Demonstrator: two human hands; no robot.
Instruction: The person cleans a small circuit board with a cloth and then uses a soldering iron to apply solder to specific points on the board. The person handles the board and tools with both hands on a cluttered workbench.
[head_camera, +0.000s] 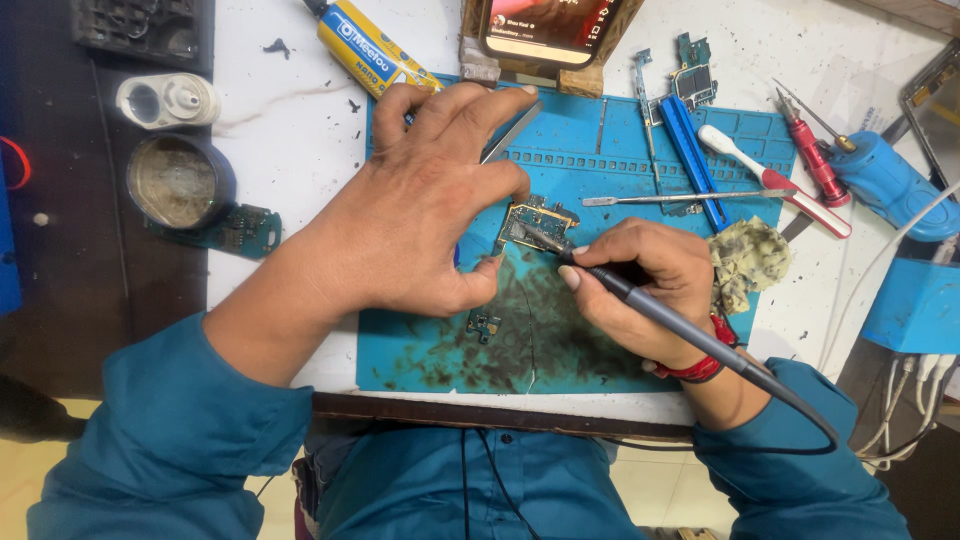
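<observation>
A: Status on the soldering iron (680, 325)?

B: Gripped pen-style in right hand (650, 290), fingers clenched round the dark grey barrel. Long axis diagonal: tip toward 10 o'clock, cable end toward 4 o'clock. Tip resting on the small circuit board (535, 225). Black cord (800, 410) trailing off past the right wrist, over the blue sleeve.

A: Board location?

B: Centre of the blue work mat (620, 150), just above the dark stained patch. Long axis roughly 8 to 2 o'clock, slightly tilted. Lower left corner pinched by left hand (420, 210).

A: Left hand state?

B: Clamped on metal tweezers (510, 135), thumb and fingers closed. Tweezers' free end poking out toward 1 o'clock between the fingers. Working end hidden under the hand, cannot tell exact contact.

A: Surroundings?

B: At 12 o'clock of the board: phone (545, 30) on a wooden stand. At 11 o'clock: yellow glue tube (375, 50). At 3 o'clock: yellowish sponge (750, 260), just beside the right hand. At 2 o'clock: metal spudger (680, 198), blue flat tool (690, 150), white-and-red toothbrush (775, 182), red screwdriver (812, 158). At 9 o'clock, well apart: round tin (180, 182) and a second green board (240, 230). Smaller loose board piece (483, 325) at 7 o'clock, near the left thumb.
</observation>
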